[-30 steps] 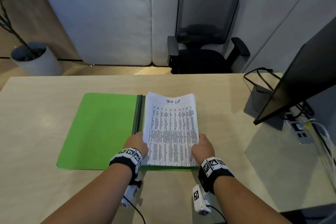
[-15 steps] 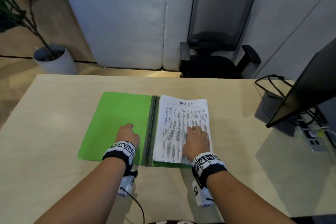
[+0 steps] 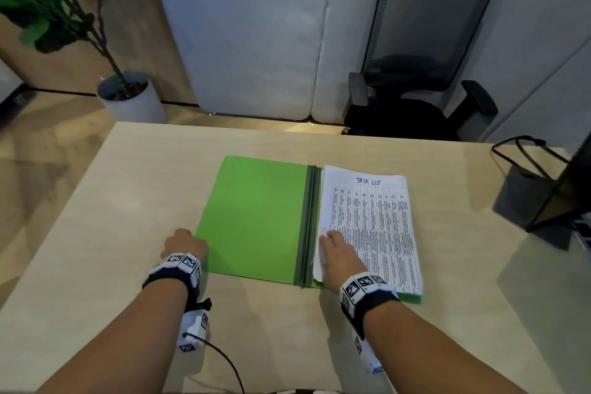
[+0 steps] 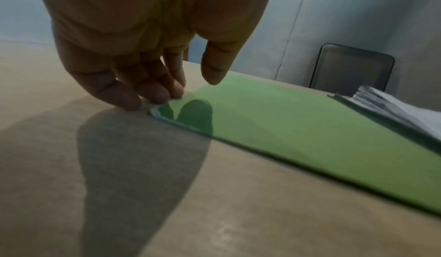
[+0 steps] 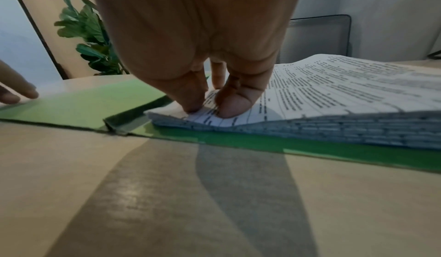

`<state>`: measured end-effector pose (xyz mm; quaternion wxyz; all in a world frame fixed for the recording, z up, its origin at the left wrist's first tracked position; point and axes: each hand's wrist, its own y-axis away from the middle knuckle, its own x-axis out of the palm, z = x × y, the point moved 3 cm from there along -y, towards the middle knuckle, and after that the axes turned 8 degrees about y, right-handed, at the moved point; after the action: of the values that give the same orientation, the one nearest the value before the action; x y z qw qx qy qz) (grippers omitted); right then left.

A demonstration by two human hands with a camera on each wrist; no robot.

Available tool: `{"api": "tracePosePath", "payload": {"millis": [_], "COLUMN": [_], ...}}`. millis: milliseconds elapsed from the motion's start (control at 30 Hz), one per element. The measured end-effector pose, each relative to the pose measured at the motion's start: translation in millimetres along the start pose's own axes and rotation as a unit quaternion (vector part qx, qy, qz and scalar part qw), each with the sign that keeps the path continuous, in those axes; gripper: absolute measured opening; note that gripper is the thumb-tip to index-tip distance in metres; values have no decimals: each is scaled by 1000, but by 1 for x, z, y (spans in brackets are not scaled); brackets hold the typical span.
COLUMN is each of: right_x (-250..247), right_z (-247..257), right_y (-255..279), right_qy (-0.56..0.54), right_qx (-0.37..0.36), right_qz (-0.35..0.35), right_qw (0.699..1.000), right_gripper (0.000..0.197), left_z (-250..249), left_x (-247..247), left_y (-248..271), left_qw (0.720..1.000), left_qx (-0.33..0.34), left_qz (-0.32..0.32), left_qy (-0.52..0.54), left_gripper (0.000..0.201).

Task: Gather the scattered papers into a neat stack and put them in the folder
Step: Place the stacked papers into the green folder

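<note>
**Papers lay in the open folder, a hand at each side**

The green folder (image 3: 256, 217) lay open and flat on the desk (image 3: 96, 265), with the stack of papers (image 3: 377, 221) on its right half, just right of the dark spine (image 3: 308, 224). The right hand (image 3: 339, 257) pressed down on the stack's near left corner, its fingertips (image 5: 229, 108) bent and denting the top sheet; it gripped nothing. The left hand (image 3: 184, 245) sat at the outer left edge of the folder cover, fingertips (image 4: 152, 95) loosely curled and touching that edge at the desk surface, thumb raised above the cover; whether it had hold of the edge could not be told.

Beyond the hands, across the desk, stood an office chair (image 3: 425, 54). A potted plant (image 3: 128, 99) was far left of the left hand, and a dark monitor (image 3: 569, 189) with cables stood well right of the right hand. Nothing lay between the hands except the open cover.
</note>
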<state>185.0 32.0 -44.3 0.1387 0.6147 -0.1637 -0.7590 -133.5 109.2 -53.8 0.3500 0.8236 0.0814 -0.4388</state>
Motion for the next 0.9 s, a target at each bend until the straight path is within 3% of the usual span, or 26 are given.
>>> {"api": "tracePosePath", "payload": {"millis": [67,133,233,367,567,667,900], "right_x": [0,1,-1,-7,-8,-5,0], "right_z": [1,1,1,0,4,7,1], "right_y": [-1,-2,-5,-6,2,5,1], "right_qy": [1,8,14,-14,59,89,97], "right_qx": [5,16,34,42,70,82,74], "right_qz": [2,23,63,77,81,86,88], "right_qw": [1000,1000,997,996,992,989,989], "right_gripper": [70,76,83,73,72,78,76], "left_z": [-4,-5,-5,-7,-14,-11,-8], "left_x": [-3,-2,-5,-8,-10,-6,-6], "left_y": [-4,-7,-9,-1,17,16,2], "left_qw": [999,996,996,994,989,991,982], "left_qx": [16,14,1,10,16,-3,-19], "left_qz": [51,83,83,106,144,131,143], "left_qy": [4,-12,-11,7,-39,9,125], "left_gripper": [27,37,47,54,45,40,54]}}
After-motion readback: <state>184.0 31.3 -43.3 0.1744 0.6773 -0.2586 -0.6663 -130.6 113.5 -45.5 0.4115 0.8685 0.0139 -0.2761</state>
